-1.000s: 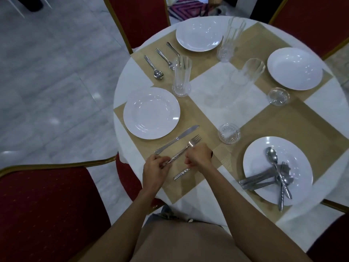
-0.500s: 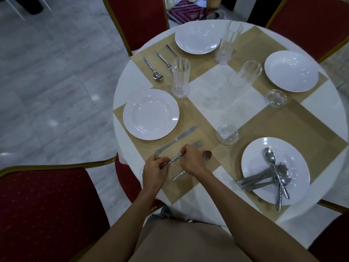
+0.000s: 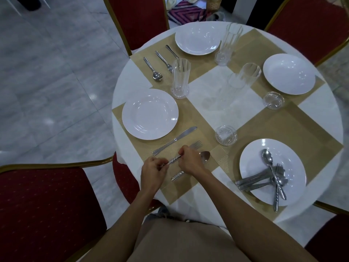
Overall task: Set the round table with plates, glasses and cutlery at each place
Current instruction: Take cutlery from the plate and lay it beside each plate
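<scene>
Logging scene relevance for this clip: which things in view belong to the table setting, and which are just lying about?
Job: fork pinched by left hand and right hand, knife, spoon, plates, glasses, cutlery heap.
Lying about: striped rug, slippers, basket.

Dim, cool, even indoor light. Soft glare spots on floor (image 3: pixel 48 121) and plates (image 3: pixel 150 114). Faint shadows under cutlery (image 3: pixel 174 140). Wide-angle bowing at edges; slightly soft throughout.

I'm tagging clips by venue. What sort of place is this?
Probably a banquet hall or restaurant dining room: round clothed table, red gold-framed chairs, polished marble floor.
</scene>
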